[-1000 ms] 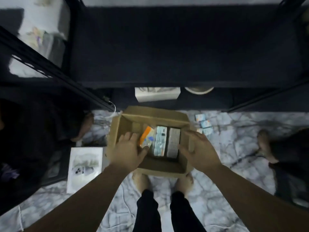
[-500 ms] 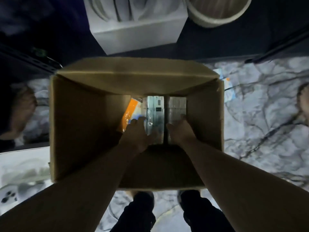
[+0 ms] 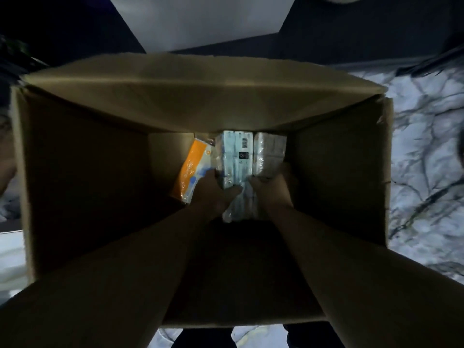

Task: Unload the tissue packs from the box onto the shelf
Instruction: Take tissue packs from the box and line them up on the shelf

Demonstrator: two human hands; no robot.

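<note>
Head view, box (image 3: 82, 172); left hand (image 3: 213, 189) grips blue pack (image 3: 236, 162); right hand (image 3: 273, 189) seemingly clasps white pack (image 3: 270, 154)

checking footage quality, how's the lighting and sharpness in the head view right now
Head view: dim overall, the cardboard box walls and both forearms nearly black; only the pale blue tissue pack and orange pack at the bottom catch light. Left hand and right hand are soft; edges are motion-smeared, with wide-angle bowing.

Bare forearms (image 3: 351, 285), dark trousers (image 3: 200, 339)
</note>
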